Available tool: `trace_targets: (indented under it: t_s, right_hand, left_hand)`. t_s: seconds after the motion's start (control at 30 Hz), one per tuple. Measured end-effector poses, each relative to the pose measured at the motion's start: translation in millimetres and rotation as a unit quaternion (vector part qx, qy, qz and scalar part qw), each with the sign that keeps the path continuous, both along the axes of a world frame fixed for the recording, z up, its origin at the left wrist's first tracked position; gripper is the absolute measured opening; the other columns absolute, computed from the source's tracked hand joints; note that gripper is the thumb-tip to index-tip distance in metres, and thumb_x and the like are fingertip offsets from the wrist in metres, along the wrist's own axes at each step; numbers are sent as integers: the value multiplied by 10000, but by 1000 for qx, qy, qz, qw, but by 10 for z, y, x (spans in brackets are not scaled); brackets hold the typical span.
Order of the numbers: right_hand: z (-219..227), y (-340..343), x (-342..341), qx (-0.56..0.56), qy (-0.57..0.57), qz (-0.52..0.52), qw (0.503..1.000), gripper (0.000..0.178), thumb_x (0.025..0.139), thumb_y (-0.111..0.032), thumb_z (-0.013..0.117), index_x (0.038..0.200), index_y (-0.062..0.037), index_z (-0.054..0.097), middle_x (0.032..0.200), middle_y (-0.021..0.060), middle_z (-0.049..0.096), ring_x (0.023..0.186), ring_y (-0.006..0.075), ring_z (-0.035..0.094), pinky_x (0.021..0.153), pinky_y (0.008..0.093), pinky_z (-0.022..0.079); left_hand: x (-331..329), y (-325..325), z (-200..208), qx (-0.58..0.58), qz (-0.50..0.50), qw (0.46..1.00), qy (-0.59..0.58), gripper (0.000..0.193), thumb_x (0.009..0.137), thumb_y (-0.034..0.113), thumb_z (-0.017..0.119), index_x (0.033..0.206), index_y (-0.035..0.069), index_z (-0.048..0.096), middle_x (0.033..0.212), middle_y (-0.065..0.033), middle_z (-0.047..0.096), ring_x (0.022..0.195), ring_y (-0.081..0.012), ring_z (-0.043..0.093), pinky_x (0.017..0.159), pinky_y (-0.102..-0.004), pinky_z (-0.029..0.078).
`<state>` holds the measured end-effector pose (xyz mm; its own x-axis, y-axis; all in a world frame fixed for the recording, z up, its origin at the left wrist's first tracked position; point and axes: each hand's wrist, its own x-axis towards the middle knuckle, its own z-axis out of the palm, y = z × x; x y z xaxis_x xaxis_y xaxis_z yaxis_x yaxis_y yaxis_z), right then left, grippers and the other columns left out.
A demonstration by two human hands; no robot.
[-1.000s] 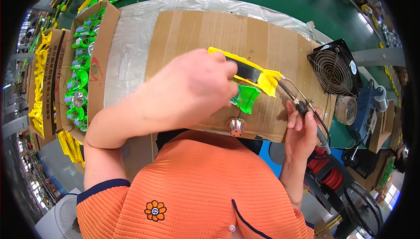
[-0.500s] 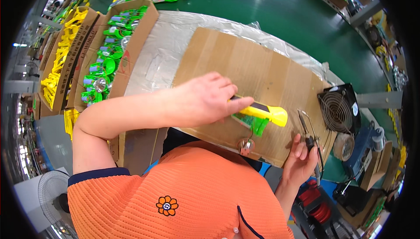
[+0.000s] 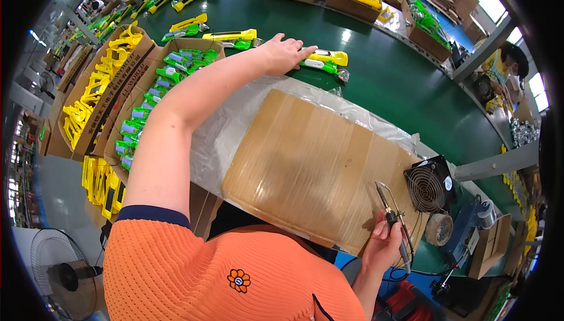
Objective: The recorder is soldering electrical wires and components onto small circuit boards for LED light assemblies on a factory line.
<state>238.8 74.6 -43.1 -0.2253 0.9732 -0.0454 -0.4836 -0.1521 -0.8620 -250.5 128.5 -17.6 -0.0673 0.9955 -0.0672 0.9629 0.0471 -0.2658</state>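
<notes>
My left hand (image 3: 284, 55) is stretched far forward over the green table (image 3: 376, 80), fingers spread, resting on the near end of a yellow and green tool (image 3: 325, 61) that lies flat there. Whether the fingers grip it, I cannot tell. My right hand (image 3: 382, 247) stays near my body at the lower right, closed around a soldering iron (image 3: 389, 212) whose tip points up over the brown cardboard sheet (image 3: 317, 162). The cardboard lies on clear plastic film (image 3: 235, 121).
Open cartons of green parts (image 3: 153, 106) and yellow parts (image 3: 97, 95) stand at my left. More yellow and green tools (image 3: 235, 36) lie on the table beyond. A small black fan (image 3: 429, 185) and a solder spool (image 3: 439, 229) sit right. Another person (image 3: 505, 62) works at far right.
My left hand carried the yellow and green tool from the cardboard out to the green table and laid it down. The view swung upward. My right hand kept the soldering iron.
</notes>
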Motion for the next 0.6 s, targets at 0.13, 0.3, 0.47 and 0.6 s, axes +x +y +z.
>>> trace_targets:
  t_s: [0.13, 0.3, 0.47, 0.6]
  right_hand:
    - [-43, 51, -150, 28, -18, -4, 999, 107, 960, -129, 563, 929, -84, 471, 624, 12, 445, 589, 138, 505, 983, 443, 466]
    - [-195, 212, -22, -3, 7, 14, 1000, 242, 1005, -146, 526, 776, -117, 451, 617, -7, 378, 613, 104, 405, 1077, 443, 416]
    - [32, 111, -90, -25, -9, -18, 999, 184, 941, -183, 568, 907, -9, 619, 792, 67, 571, 738, 171, 514, 739, 279, 436]
    - [211, -25, -312, -7, -50, -18, 999, 162, 931, -179, 580, 866, -32, 609, 799, 63, 557, 753, 174, 512, 741, 285, 439]
  left_hand:
    - [280, -464, 450, 41, 25, 999, -21, 715, 974, 397, 550, 1559, 179, 201, 1545, -202, 301, 1448, -322, 280, 1159, -540, 234]
    - [261, -1924, 1450, 157, -10, 985, -63, 466, 944, 377, 585, 1326, 113, 553, 1242, -146, 616, 1041, -326, 633, 886, -403, 504]
    - [288, -3880, 2197, -103, 446, 884, -97, 295, 872, 292, 676, 985, 21, 709, 838, -149, 704, 800, -289, 678, 734, -385, 520]
    - [93, -5387, 1763, -195, 605, 771, -46, 447, 725, 402, 793, 969, 31, 744, 899, -167, 720, 860, -298, 692, 770, -391, 542]
